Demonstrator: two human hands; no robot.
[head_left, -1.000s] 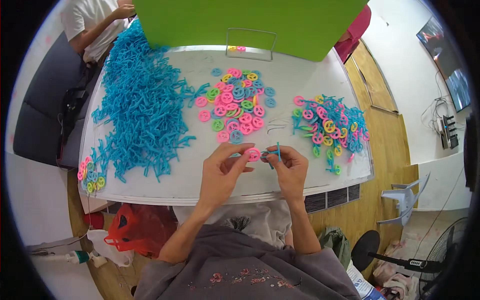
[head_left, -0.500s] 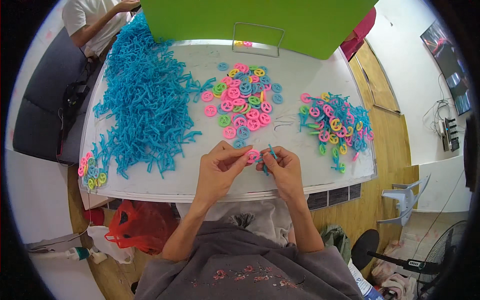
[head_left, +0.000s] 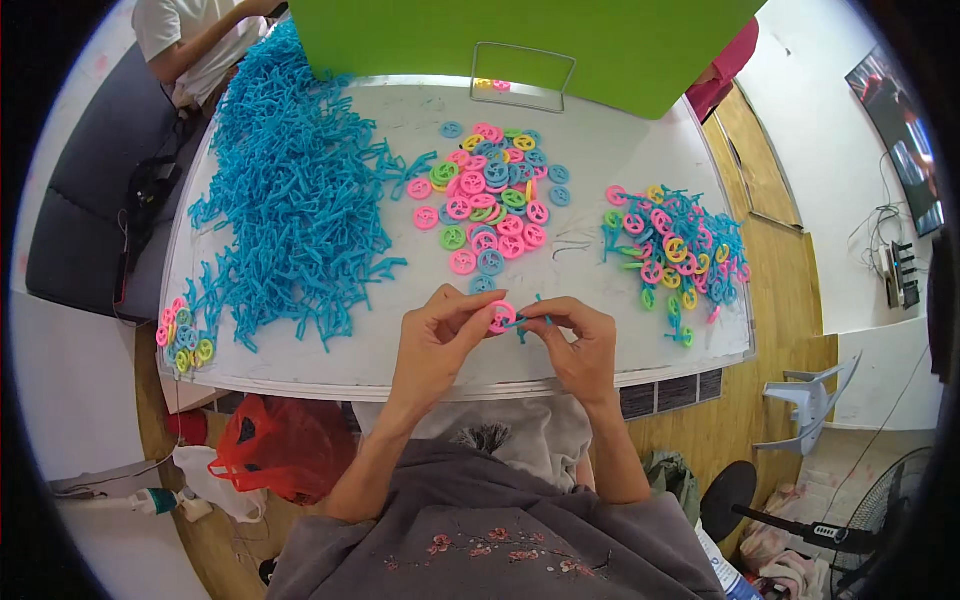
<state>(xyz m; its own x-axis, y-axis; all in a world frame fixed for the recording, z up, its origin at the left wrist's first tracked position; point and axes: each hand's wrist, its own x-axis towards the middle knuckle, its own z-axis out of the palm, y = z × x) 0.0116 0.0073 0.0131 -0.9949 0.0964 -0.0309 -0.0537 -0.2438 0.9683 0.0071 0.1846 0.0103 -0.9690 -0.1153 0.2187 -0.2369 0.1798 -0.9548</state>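
Note:
Between thumb and fingers, my left hand [head_left: 437, 335] pinches a small pink plastic wheel [head_left: 501, 318] above the front of the white table. My right hand [head_left: 577, 345] is closed on a thin blue plastic piece [head_left: 524, 333], whose stem meets the wheel near its middle. Whether the stem passes into the wheel is too small to tell. Just beyond my hands lies a pile of pink, blue, green and yellow wheels [head_left: 508, 226]. Blue pieces with wheels on or among them form a heap [head_left: 672, 248] to the right.
A large mound of blue plastic pieces [head_left: 290, 200] covers the table's left side. Several wheels [head_left: 185, 338] lie at the left front corner. A green panel [head_left: 520, 40] with a wire frame stands at the back. Another person's arm [head_left: 205, 40] shows at the far left.
My right hand has turned and shifted slightly, so the blue piece points differently against the wheel. The wheel has tilted to face me more. The whole view has shifted a little.

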